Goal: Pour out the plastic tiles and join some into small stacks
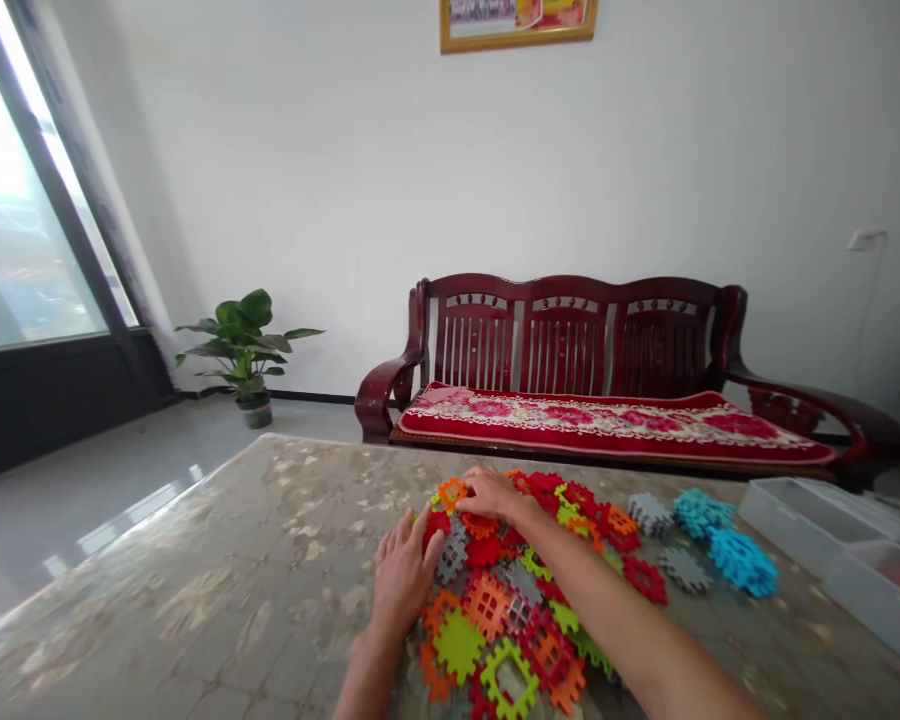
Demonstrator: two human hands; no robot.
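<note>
A heap of toothed plastic building pieces [487, 605] in red, orange, lime green and grey lies on the table. My left hand [405, 575] rests at its left edge, fingers stretched out and thumb apart, beside a red piece [438, 524]. Reaching across the heap, my right hand [493, 494] has its fingers bent down at the far left side. Its fingertips are against or just beside an orange toothed piece [451, 492]; what lies under them is hidden. My right forearm covers part of the heap.
Grey pieces [684, 569] and blue pieces [742, 562] lie in separate groups to the right. Beyond them stands a clear plastic divided box [791, 505] on the patterned table cover [270, 570]. A wooden bench [562, 340] and a potted plant [251, 350] are behind the table.
</note>
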